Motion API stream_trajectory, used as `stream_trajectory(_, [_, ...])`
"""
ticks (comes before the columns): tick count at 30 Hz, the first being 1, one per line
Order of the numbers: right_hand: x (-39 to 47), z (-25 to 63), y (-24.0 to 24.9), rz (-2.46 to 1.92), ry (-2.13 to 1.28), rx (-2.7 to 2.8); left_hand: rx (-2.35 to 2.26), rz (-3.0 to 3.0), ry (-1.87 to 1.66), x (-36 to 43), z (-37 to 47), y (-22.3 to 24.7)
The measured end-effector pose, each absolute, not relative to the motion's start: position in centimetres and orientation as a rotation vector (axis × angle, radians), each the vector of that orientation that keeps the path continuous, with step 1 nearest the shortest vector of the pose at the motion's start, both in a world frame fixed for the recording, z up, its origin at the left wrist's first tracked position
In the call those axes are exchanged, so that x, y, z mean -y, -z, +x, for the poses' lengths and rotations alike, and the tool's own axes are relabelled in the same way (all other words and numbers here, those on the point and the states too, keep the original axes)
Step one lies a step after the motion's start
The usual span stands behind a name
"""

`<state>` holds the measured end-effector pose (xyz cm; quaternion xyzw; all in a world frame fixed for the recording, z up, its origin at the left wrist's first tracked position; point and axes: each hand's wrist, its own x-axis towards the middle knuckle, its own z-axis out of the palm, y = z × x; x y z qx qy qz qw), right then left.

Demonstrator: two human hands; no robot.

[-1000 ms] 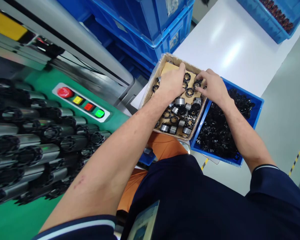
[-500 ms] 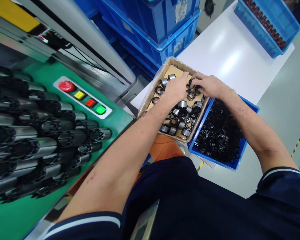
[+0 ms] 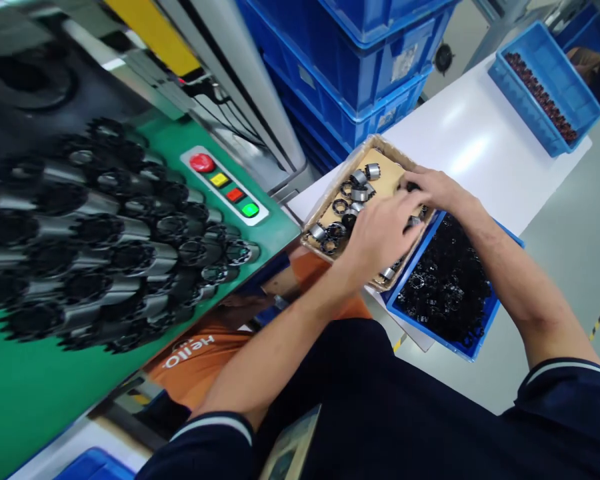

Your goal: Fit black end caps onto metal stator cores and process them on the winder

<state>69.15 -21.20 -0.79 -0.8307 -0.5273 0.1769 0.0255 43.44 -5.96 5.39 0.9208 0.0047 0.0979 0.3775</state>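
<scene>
A plastic-lined box (image 3: 316, 212) with a tan board inside holds metal cylinders with black toothed ends, among them a metal cylinder (image 3: 373, 171), and loose black toothed rings (image 3: 340, 206). My left hand (image 3: 380, 230) is over the box's right half, slightly blurred, thumb apart from the stretched fingers; I see nothing held in it. My right hand (image 3: 437, 189) is at the box's far right corner with fingers curled round something dark, mostly hidden. The two hands nearly meet. Beside the box a blue tray (image 3: 504, 233) is full of black toothed parts (image 3: 445, 287).
To the left, a green machine top (image 3: 35, 393) carries many metal cylinders (image 3: 130, 260) and a button panel (image 3: 225, 185). Blue crates (image 3: 380, 87) are stacked behind. A blue bin (image 3: 545, 87) with copper-coloured parts stands on the white table (image 3: 460, 127), near another person's arm.
My left hand has moved from the box's far side toward the right and nearer me, opening its fingers. My right hand stays at the far right corner. The view has shifted left.
</scene>
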Motion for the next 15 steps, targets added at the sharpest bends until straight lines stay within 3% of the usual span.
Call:
stream_trajectory(2, [21.4, 69.4, 0.8, -2.502, -0.551, 1.668, 0.085, 2.243, -0.477, 6.9, 37.4, -3.9])
stream_trajectory(4, [21.4, 69.8, 1.1, -2.435, -0.528, 1.697, 0.119, 2.188, -0.463, 7.6, 31.1, -1.4])
stream_trajectory(9, [21.2, 71.4, 1.9, -2.272, -0.342, 1.725, -0.288, 2.253, -0.434, 7.5, 17.2, 3.8])
stream_trajectory(15, [23.4, 70.3, -4.1, -2.171, -0.048, 1.779, -0.740, 2.214, -0.649, 5.2, 7.9, 4.2])
